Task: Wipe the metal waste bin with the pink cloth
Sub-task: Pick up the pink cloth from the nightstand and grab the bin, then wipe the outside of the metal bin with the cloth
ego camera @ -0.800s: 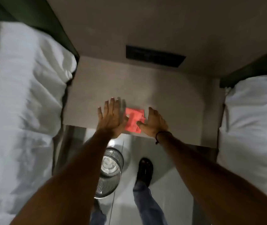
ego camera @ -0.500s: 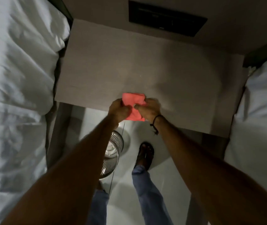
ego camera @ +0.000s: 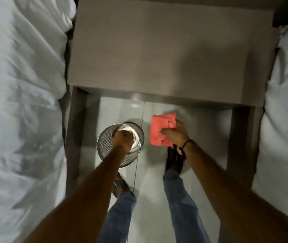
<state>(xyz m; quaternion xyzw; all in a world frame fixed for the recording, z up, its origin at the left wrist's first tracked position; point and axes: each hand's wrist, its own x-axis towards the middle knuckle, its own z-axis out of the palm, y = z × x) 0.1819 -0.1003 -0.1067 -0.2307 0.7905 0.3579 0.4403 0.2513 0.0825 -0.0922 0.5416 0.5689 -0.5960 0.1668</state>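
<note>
Both hands have left the nightstand [ego camera: 157, 50] top since earlier. Left hand [ego camera: 123, 139] now reaches into the bin [ego camera: 104, 142], fingers curled; its grip cannot be told. Right hand [ego camera: 174, 134] clamps the cloth [ego camera: 159, 130] just right of the bin, apart from it.

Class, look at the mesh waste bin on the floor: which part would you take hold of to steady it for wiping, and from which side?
Grip the top rim of the mesh waste bin, coming straight down from above. It stands upright with its mouth open and unobstructed. The left hand is already at the opening, while the right hand holds the pink cloth beside it.
</note>
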